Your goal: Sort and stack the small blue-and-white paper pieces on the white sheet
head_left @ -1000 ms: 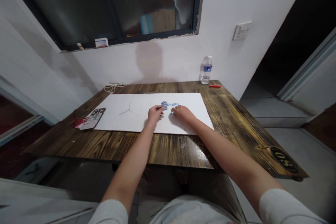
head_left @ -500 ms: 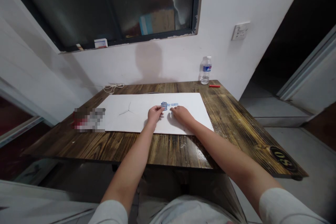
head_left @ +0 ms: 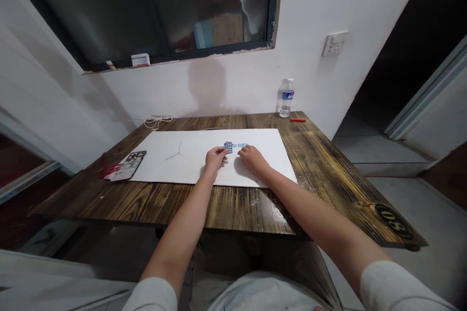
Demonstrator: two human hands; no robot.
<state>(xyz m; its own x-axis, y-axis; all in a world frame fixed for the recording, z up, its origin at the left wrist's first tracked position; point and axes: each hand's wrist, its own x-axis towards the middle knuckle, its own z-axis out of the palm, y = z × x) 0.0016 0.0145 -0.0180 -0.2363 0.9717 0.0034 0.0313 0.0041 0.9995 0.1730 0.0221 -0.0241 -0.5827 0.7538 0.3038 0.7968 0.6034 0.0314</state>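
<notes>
Left hand (head_left: pixel 216 158): pinching a cluster of small blue-edged rectangular pieces (head_left: pixel 229 146) at the white rectangular board (head_left: pixel 189 167). Right hand (head_left: pixel 253 159): fingers curled over the board; whether they grip anything, cannot tell. Thin blue-outlined strips (head_left: pixel 242 145): on the board, just beyond that hand. Dark-brown wooden table (head_left: pixel 237 209): beneath the board.

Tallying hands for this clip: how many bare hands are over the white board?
2: the left hand, holding blue-edged pieces, and the right hand, to the right of those pieces.
</notes>
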